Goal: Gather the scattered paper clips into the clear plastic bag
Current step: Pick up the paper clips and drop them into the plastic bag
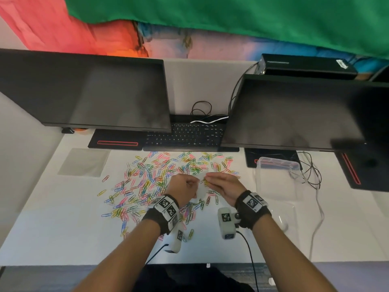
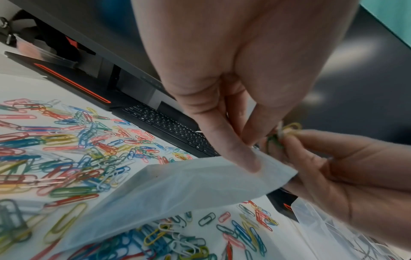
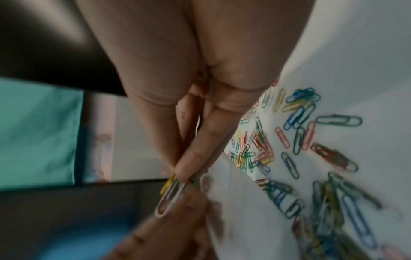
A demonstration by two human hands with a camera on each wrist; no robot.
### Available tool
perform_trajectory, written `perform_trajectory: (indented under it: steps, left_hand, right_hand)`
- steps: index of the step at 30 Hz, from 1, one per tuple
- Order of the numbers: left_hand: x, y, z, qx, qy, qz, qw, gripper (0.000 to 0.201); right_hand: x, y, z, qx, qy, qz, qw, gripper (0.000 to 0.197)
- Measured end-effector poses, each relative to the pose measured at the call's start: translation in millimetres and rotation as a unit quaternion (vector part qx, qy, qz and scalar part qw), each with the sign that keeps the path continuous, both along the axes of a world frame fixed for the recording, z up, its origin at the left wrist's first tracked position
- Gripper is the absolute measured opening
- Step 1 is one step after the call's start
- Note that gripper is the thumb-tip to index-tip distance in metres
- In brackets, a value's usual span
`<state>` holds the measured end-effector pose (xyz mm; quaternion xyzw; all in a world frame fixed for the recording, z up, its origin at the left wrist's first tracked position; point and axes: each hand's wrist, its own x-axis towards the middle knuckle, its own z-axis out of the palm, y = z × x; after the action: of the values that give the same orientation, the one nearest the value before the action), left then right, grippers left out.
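Many coloured paper clips (image 1: pixel 147 182) lie scattered over the white desk (image 1: pixel 52 218). My left hand (image 1: pixel 194 183) pinches the top edge of the clear plastic bag (image 1: pixel 200 191), which hangs just above the pile. In the left wrist view the bag (image 2: pixel 177 190) droops from my left hand (image 2: pixel 251 151) over the clips (image 2: pixel 66 149). My right hand (image 1: pixel 207 179) pinches a small bunch of clips (image 1: pixel 204 182) right at the bag's mouth. In the right wrist view that hand (image 3: pixel 180 176) holds a white clip (image 3: pixel 169 198) and a yellow one, beside the bag (image 3: pixel 233 202).
Two dark monitors (image 1: pixel 94 91) (image 1: pixel 294 112) and a black keyboard (image 1: pixel 185 135) close off the back of the desk. A clear plastic box (image 1: pixel 277 165) and cables (image 1: pixel 311 173) sit at the right. A grey sheet (image 1: pixel 84 162) lies at the left.
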<state>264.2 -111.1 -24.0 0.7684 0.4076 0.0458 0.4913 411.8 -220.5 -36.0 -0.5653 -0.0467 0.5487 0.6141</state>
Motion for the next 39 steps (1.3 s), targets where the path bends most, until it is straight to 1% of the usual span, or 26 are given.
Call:
perform_trajectory:
  steps: [2,3,5,7,9,11,13,14,15,16,17,19,20,21,22,23,24,25,26,27,30,32,33,34,36,39]
  left_hand:
    - [2.6,-1.7,-0.9,0.001,-0.001,0.005,1.0,0.017]
    - [3.4,-2.3,-1.6,0.005,-0.001,0.005,1.0,0.017]
    - [5.6,-2.4,-2.5,0.004,-0.002,0.007,1.0,0.017]
    - [7.8,-2.1,-2.2,-0.002,-0.009,0.009,1.0,0.016]
    - [9.7,-1.0,-2.5,0.005,-0.017,-0.002,1.0,0.015]
    - [10.2,0.7,-2.2,0.014,-0.015,-0.018,1.0,0.015]
    - [10.6,3.6,-3.9,0.01,-0.012,-0.017,1.0,0.016]
    - [10.7,5.2,-4.9,0.01,-0.013,-0.014,1.0,0.017]
    - [10.3,6.5,-4.6,0.013,-0.014,-0.013,1.0,0.017]
    - [10.0,7.9,-4.1,0.016,-0.018,-0.01,1.0,0.016]
    - [9.4,9.6,-3.4,0.015,-0.025,-0.006,1.0,0.016]
    - [7.7,14.2,-2.5,0.02,-0.028,-0.001,0.999,0.016]
    - [6.3,16.4,-1.1,0.024,-0.022,-0.001,0.999,0.017]
    - [4.8,18.5,-0.8,0.026,-0.019,-0.001,0.999,0.018]
    - [3.3,20.9,-0.9,0.027,-0.018,0.0,0.999,0.018]
    - [1.4,22.8,-0.6,0.028,-0.018,0.002,0.999,0.019]
    - [-0.3,24.3,0.2,0.03,-0.018,0.007,0.999,0.019]
    - [-1.8,25.7,1.3,0.033,-0.017,0.013,0.999,0.019]
    - [-3.2,27.2,2.5,0.036,-0.017,0.022,0.999,0.019]
    - [-4.5,28.7,4.1,0.036,-0.019,0.032,0.999,0.019]
    - [-9.2,33.0,6.5,0.035,-0.029,0.055,0.997,0.018]
    - [-12.1,35.7,5.4,0.029,-0.033,0.063,0.997,0.018]
    - [-12.9,37.1,4.5,0.028,-0.034,0.065,0.997,0.018]
    - [-12.9,38.3,3.8,0.028,-0.035,0.066,0.997,0.018]
    - [-12.4,39.7,3.6,0.027,-0.035,0.064,0.997,0.017]
    - [-12.3,38.5,3.9,0.022,-0.036,0.061,0.997,0.018]
  right_hand:
    - [-8.0,3.7,1.6,-0.037,-0.1,0.019,0.994,0.018]
    - [-10.9,5.0,0.9,-0.058,-0.161,0.023,0.985,0.017]
    - [-15.0,8.5,-2.9,-0.103,-0.297,0.049,0.948,0.016]
    - [-18.8,12.1,-6.4,-0.128,-0.39,0.091,0.907,0.02]
    - [-22.7,15.5,-6.0,-0.141,-0.414,0.11,0.893,0.022]
    - [-24.6,18.2,-3.7,-0.155,-0.472,0.154,0.854,0.019]
    - [-24.7,18.5,-1.0,-0.138,-0.519,0.222,0.814,0.022]
    - [-24.7,18.3,1.4,-0.125,-0.53,0.26,0.798,0.026]
    - [-23.5,18.8,2.7,-0.109,-0.531,0.285,0.791,0.028]
    - [-20.6,18.7,2.8,-0.093,-0.518,0.289,0.8,0.029]
    - [-17.1,17.3,5.0,-0.073,-0.488,0.266,0.828,0.028]
    - [-3.0,11.6,3.1,-0.05,-0.384,0.161,0.908,0.025]
    - [9.7,7.8,-5.5,-0.059,-0.36,0.102,0.925,0.026]
    - [24.3,4.4,-17.8,-0.095,-0.376,0.06,0.92,0.026]
    - [38.8,0.4,-31.5,-0.154,-0.424,0.055,0.891,0.025]
    - [50.3,-4.2,-44.7,-0.223,-0.467,0.087,0.851,0.027]
    - [59.5,-8.1,-58.0,-0.285,-0.491,0.128,0.813,0.034]
    - [63.8,-10.6,-69.0,-0.327,-0.493,0.157,0.791,0.045]
    - [63.8,-11.3,-76.4,-0.347,-0.487,0.176,0.782,0.051]
    - [61.2,-10.3,-78.9,-0.35,-0.493,0.19,0.773,0.053]
    - [47.4,0.3,-78.7,-0.299,-0.539,0.222,0.755,0.052]
    - [36.6,5.2,-78.3,-0.252,-0.545,0.275,0.751,0.058]
    - [32.6,4.9,-80.0,-0.237,-0.548,0.312,0.739,0.064]
    - [29.2,2.7,-81.3,-0.226,-0.558,0.349,0.718,0.068]
    - [24.2,-4.6,-80.2,-0.224,-0.593,0.41,0.656,0.071]
    - [15.8,-11.7,-73.9,-0.227,-0.652,0.428,0.583,0.062]
